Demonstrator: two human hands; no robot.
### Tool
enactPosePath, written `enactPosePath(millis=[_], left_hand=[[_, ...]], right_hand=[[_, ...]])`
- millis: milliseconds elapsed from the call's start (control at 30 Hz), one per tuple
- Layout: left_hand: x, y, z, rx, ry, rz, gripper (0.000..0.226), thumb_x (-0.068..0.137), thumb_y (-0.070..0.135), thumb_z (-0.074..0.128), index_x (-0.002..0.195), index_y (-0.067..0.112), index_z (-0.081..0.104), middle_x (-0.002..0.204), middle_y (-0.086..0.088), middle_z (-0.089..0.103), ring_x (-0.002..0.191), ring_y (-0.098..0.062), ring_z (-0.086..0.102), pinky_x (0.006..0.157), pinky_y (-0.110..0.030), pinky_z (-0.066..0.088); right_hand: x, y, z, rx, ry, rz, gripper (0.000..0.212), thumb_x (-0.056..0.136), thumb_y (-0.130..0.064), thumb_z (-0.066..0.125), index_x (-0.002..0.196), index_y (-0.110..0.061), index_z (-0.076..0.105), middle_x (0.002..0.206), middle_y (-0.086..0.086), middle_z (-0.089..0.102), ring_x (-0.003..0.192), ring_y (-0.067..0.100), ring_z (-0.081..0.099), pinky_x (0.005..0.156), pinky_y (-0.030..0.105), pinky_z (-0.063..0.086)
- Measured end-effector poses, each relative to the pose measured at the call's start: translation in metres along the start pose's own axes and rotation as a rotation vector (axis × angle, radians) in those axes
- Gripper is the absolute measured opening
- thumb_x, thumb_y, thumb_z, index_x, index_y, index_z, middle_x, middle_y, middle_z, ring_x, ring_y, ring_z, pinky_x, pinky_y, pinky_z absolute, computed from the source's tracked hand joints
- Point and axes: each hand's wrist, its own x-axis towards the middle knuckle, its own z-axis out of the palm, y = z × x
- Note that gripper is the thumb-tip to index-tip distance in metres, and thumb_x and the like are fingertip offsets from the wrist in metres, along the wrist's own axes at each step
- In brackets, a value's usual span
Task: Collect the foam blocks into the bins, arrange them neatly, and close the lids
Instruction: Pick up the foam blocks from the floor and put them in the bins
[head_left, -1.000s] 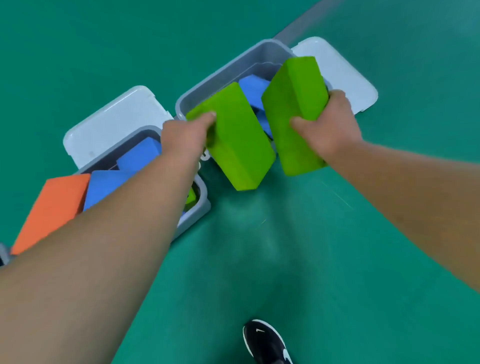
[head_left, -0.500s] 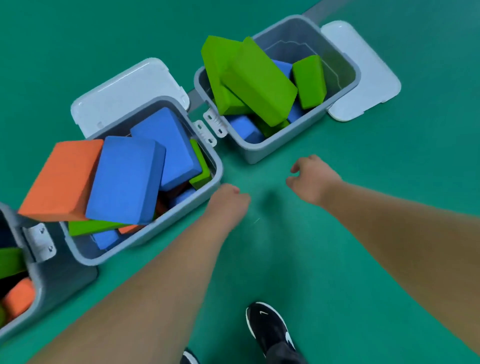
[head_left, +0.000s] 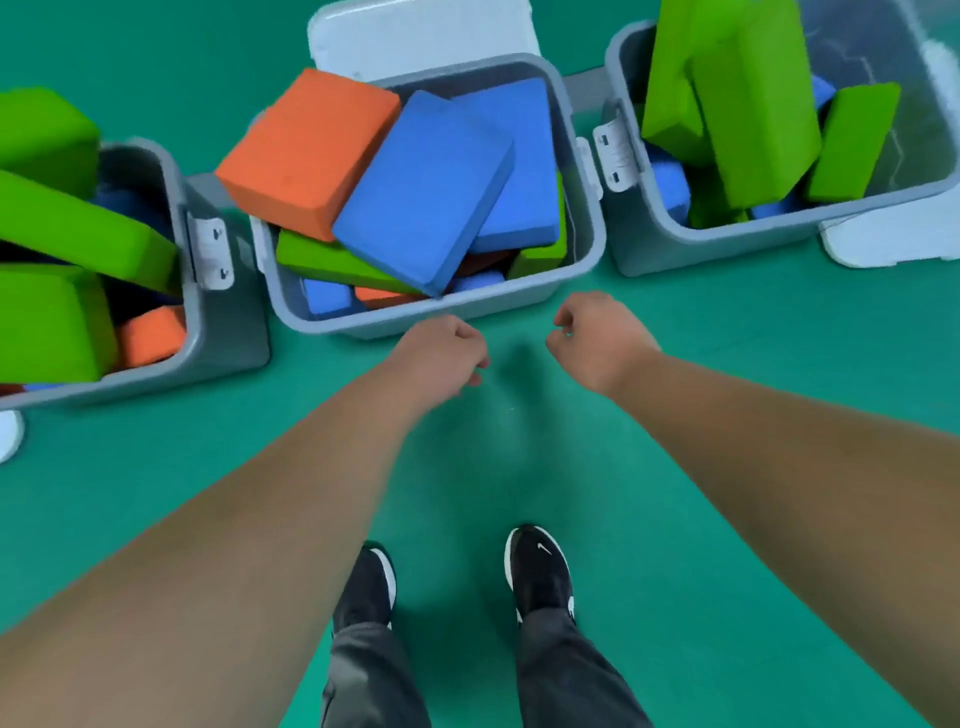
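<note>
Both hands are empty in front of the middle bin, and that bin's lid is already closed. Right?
No: the head view shows the lid open behind the middle bin, with an orange block and blue block heaped above the rim. The left hand and right hand are indeed empty.

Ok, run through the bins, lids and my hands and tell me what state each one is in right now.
Left bin: open, blocks heaped above rim.
Middle bin: open, blocks piled crooked above rim.
Right bin: open, green blocks sticking out.
Middle lid: open, behind its bin.
Right lid: open, beside its bin.
Left hand: loosely curled, empty.
Right hand: loosely curled, empty.
</note>
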Motion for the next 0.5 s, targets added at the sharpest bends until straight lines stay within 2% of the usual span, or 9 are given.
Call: enactPosePath(millis=[167,267,433,500], left_hand=[[-0.04,-0.118,-0.069,-0.111,0.144,-0.154,0.018,0.078,0.027,0.055,0.083,0.015,0.067,0.09,-0.007,0.08,0.09,-0.036,0.076,0.084,-0.052,0.061],[-0.087,-0.21,-0.094,-0.187,0.215,-0.293,0.024,0.07,0.029,0.052,0.077,0.009,0.065,0.091,-0.013,0.079,0.089,-0.038,0.076,0.073,-0.043,0.058],[-0.156,-0.374,-0.101,-0.207,0.164,-0.481,0.018,0.091,0.009,0.058,0.088,-0.002,0.071,0.093,-0.023,0.077,0.081,-0.035,0.074,0.07,-0.033,0.049],[-0.177,-0.436,-0.101,-0.221,0.159,-0.526,0.014,0.095,0.012,0.059,0.095,0.004,0.071,0.098,-0.018,0.076,0.091,-0.031,0.075,0.079,-0.034,0.057]], right_hand=[[-0.026,-0.1,0.07,-0.15,-0.192,-0.24,0.023,0.093,-0.028,0.061,0.11,-0.017,0.07,0.116,0.009,0.068,0.11,0.029,0.063,0.092,0.032,0.048],[-0.057,-0.164,0.124,-0.236,-0.329,-0.342,0.019,0.091,-0.028,0.06,0.105,-0.02,0.071,0.112,0.006,0.072,0.106,0.029,0.066,0.088,0.033,0.052],[-0.127,-0.246,0.231,-0.361,-0.475,-0.432,0.024,0.092,-0.023,0.053,0.097,-0.012,0.074,0.099,0.012,0.074,0.094,0.035,0.068,0.08,0.043,0.059],[-0.158,-0.266,0.275,-0.414,-0.537,-0.453,0.023,0.094,-0.025,0.052,0.098,-0.013,0.072,0.099,0.01,0.073,0.091,0.034,0.068,0.077,0.04,0.058]])
